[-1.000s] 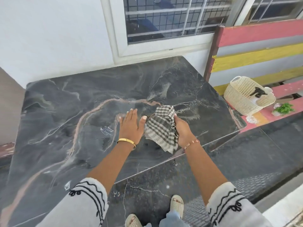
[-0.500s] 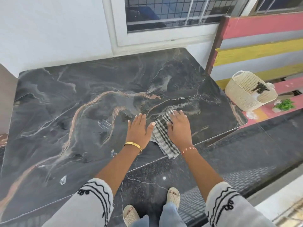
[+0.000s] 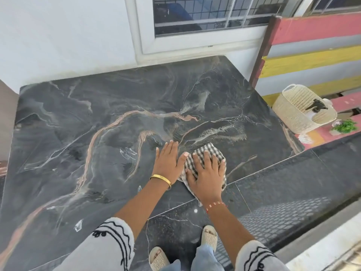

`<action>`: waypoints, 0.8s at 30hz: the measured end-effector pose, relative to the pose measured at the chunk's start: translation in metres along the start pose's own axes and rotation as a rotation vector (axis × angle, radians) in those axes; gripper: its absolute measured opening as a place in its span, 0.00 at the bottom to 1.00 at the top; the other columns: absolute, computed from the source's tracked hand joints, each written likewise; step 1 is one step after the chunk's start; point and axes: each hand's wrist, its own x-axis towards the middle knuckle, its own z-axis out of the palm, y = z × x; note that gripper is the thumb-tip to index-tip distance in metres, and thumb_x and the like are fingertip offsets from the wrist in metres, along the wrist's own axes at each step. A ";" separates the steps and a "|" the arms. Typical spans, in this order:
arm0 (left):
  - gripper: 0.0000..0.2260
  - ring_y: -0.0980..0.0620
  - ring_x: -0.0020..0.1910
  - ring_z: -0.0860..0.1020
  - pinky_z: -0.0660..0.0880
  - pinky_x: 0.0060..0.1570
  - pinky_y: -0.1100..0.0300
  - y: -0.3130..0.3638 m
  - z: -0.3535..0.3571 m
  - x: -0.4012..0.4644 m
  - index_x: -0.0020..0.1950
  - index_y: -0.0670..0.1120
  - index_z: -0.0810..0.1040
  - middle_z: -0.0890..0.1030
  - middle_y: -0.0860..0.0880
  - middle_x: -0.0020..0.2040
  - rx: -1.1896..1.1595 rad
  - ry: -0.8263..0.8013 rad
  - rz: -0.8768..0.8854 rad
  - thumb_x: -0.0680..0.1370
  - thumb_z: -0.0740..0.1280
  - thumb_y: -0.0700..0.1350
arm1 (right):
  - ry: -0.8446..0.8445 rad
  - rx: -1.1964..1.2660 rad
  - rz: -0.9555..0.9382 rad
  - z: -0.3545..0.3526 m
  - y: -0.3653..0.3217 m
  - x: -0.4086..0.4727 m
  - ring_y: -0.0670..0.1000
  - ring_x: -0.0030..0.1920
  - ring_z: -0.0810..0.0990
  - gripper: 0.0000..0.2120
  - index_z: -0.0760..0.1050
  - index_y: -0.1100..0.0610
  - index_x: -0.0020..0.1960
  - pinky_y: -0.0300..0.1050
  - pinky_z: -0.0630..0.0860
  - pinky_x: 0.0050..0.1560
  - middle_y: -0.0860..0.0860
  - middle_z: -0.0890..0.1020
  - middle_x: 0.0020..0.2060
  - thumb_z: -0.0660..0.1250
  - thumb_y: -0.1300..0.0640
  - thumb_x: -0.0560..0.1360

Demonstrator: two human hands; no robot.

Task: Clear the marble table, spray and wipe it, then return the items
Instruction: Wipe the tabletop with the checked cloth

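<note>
right hand (image 3: 208, 173) flat on checked cloth (image 3: 203, 153), marble table (image 3: 97, 124), no writing legible

Left of and beyond the checked cloth (image 3: 205, 153) the marble surface (image 3: 97, 133) lies open; the wall (image 3: 68, 36) bounds its far edge.

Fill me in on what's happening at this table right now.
A person is wiping the dark veined marble table. The right hand presses flat, fingers spread, on a black-and-white checked cloth near the table's front edge. The left hand rests flat on the bare marble beside it. The cleared items sit off to the right on a painted bench: a cream woven basket holding a black-topped spray bottle, and a small green plant.
</note>
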 end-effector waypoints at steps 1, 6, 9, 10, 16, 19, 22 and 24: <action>0.27 0.49 0.77 0.49 0.41 0.76 0.49 -0.006 -0.004 0.003 0.76 0.45 0.52 0.53 0.46 0.77 0.003 0.007 -0.007 0.80 0.46 0.58 | 0.010 0.010 0.015 0.002 -0.005 0.002 0.64 0.64 0.73 0.27 0.75 0.51 0.64 0.62 0.51 0.67 0.58 0.77 0.64 0.53 0.40 0.72; 0.29 0.49 0.77 0.50 0.42 0.75 0.50 -0.033 -0.025 0.017 0.76 0.45 0.53 0.54 0.46 0.77 0.021 0.044 -0.045 0.79 0.45 0.59 | -0.003 0.040 0.086 0.007 -0.032 0.020 0.65 0.69 0.68 0.28 0.72 0.49 0.67 0.69 0.47 0.67 0.58 0.73 0.68 0.51 0.39 0.72; 0.27 0.48 0.77 0.49 0.41 0.75 0.50 -0.040 -0.034 0.030 0.76 0.45 0.52 0.53 0.46 0.77 0.006 0.059 -0.057 0.80 0.48 0.56 | -0.043 0.065 0.144 0.009 -0.044 0.039 0.65 0.73 0.61 0.29 0.67 0.46 0.70 0.74 0.46 0.67 0.59 0.66 0.72 0.47 0.38 0.73; 0.27 0.48 0.77 0.49 0.41 0.75 0.50 -0.041 -0.036 0.034 0.76 0.44 0.52 0.53 0.46 0.77 0.009 0.063 -0.056 0.80 0.48 0.56 | -0.046 0.060 0.153 0.010 -0.048 0.046 0.65 0.74 0.58 0.30 0.65 0.45 0.71 0.75 0.45 0.66 0.59 0.63 0.73 0.46 0.37 0.73; 0.27 0.49 0.77 0.48 0.40 0.75 0.49 -0.056 -0.051 0.065 0.76 0.44 0.52 0.52 0.46 0.77 0.029 0.092 -0.077 0.80 0.48 0.56 | -0.010 0.057 0.135 0.017 -0.069 0.095 0.65 0.74 0.57 0.30 0.63 0.45 0.72 0.75 0.45 0.66 0.60 0.62 0.74 0.46 0.37 0.73; 0.28 0.48 0.77 0.47 0.40 0.75 0.49 -0.067 -0.058 0.081 0.76 0.44 0.51 0.52 0.46 0.77 0.052 0.079 -0.103 0.80 0.46 0.58 | -0.007 0.072 0.113 0.019 -0.080 0.117 0.65 0.75 0.55 0.30 0.63 0.46 0.72 0.74 0.44 0.66 0.60 0.60 0.74 0.46 0.37 0.73; 0.33 0.48 0.77 0.48 0.40 0.75 0.49 -0.080 -0.066 0.101 0.76 0.43 0.51 0.53 0.46 0.77 0.084 0.081 -0.126 0.76 0.42 0.61 | 0.008 0.064 0.104 0.020 -0.093 0.143 0.66 0.74 0.56 0.29 0.63 0.46 0.72 0.75 0.47 0.66 0.60 0.61 0.74 0.48 0.38 0.74; 0.33 0.48 0.77 0.50 0.41 0.75 0.49 -0.088 -0.071 0.112 0.75 0.44 0.52 0.54 0.45 0.77 0.069 0.110 -0.139 0.76 0.43 0.62 | -0.017 0.065 0.094 0.022 -0.102 0.161 0.66 0.75 0.53 0.29 0.60 0.46 0.74 0.74 0.44 0.67 0.60 0.58 0.75 0.49 0.38 0.75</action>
